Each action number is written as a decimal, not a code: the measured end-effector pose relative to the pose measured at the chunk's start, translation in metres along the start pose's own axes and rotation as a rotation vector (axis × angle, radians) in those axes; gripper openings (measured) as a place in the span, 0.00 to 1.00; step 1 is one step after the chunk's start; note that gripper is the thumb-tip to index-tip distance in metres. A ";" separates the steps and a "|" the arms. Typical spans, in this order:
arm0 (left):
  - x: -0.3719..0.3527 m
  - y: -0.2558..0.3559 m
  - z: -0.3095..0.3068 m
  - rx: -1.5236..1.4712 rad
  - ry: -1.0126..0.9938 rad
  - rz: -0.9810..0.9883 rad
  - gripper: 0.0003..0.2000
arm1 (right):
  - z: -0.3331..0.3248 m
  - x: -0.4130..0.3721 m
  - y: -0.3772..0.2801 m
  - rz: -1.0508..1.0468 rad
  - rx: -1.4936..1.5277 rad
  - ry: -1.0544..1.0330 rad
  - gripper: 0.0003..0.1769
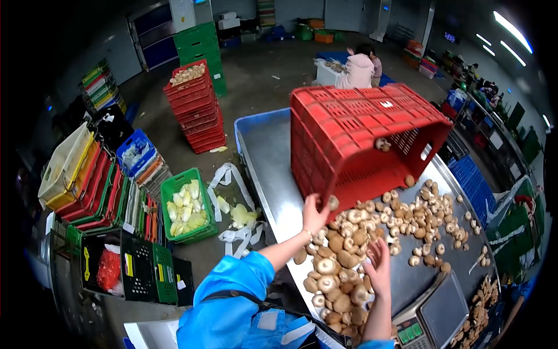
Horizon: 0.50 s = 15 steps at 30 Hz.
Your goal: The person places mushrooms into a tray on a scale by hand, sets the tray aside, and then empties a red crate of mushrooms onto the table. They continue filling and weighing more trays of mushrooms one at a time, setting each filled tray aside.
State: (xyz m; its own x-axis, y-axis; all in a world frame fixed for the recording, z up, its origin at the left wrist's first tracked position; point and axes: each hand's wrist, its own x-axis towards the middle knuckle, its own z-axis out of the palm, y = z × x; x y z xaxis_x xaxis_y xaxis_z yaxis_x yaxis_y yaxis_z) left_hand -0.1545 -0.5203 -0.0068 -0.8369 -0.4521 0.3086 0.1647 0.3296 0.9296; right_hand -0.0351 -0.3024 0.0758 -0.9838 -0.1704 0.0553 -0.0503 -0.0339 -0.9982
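A red plastic crate (354, 125) lies tipped on its side on the metal-topped table (267, 151), its mouth facing me. Brown mushrooms (343, 244) are spread from its mouth across the table, heaped thickest nearest me. My left hand (314, 218) grips the crate's lower left rim. A few mushrooms, one near the rim and another on the inner wall, are still with the crate. Over the right side of the heap is my right hand (379, 267), its fingers apart and slightly curled, holding nothing. A weighing scale (433, 314) stands at the table's near right.
Left of the table, a green crate (189, 227) holds pale leafy vegetables, with white strapping (229, 174) on the floor beside it. Stacked red crates (200, 116) rise behind. More crates (87, 174) line the far left. Two people (360, 68) sit at the back.
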 end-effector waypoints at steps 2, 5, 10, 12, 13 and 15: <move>0.003 0.012 -0.014 0.075 -0.080 0.077 0.20 | 0.056 0.075 -0.017 -0.088 0.048 -0.083 0.44; 0.006 0.002 -0.042 -0.158 -0.217 0.043 0.19 | 0.110 0.146 -0.018 -0.118 -0.236 -0.051 0.30; 0.075 -0.024 -0.083 0.065 0.053 0.225 0.25 | 0.132 0.185 0.045 -0.289 -0.118 0.210 0.22; 0.120 -0.025 -0.079 0.048 0.125 0.257 0.34 | 0.132 0.175 0.057 0.110 0.157 0.130 0.21; 0.140 -0.014 -0.082 0.013 0.075 0.190 0.39 | 0.142 0.163 0.043 0.064 0.232 0.231 0.20; 0.168 0.022 -0.087 -0.044 0.019 0.072 0.43 | 0.139 0.141 0.062 0.136 0.312 0.362 0.22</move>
State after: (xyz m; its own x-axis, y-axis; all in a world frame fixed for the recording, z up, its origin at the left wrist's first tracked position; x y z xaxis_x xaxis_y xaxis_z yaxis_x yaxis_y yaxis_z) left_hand -0.2461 -0.6605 0.0831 -0.8119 -0.4448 0.3781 0.2468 0.3254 0.9128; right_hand -0.1533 -0.4650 0.0250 -0.9772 0.1575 -0.1426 0.0824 -0.3376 -0.9377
